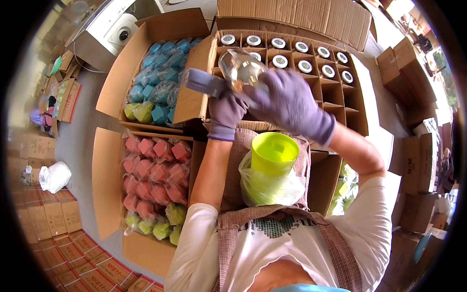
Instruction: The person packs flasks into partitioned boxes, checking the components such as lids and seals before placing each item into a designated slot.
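Note:
My left hand (227, 113), in a purple-grey glove, is closed around a blurred grey object (203, 82) that sticks out to the left; what it is cannot be told. A clear glass vessel (240, 67) is tilted just above that hand. Against its right side lies my gloved right hand (292, 102), fingers curled and smeared by motion. Both hands are over the near left of a divided cardboard carton (211, 58), where white-lidded jars (280, 61) fill the rear cells. A lime-green plastic cup (274, 153) stands at my lap, its lower part inside clear plastic bagging (251, 186).
Left are open cartons of bagged blue pieces (169, 75) and bagged coral pieces (158, 171), with some lime ones. More lime pieces (343, 188) lie in a box at right. Stacked printed cartons (91, 255) line the lower left. A person (45, 113) is far left.

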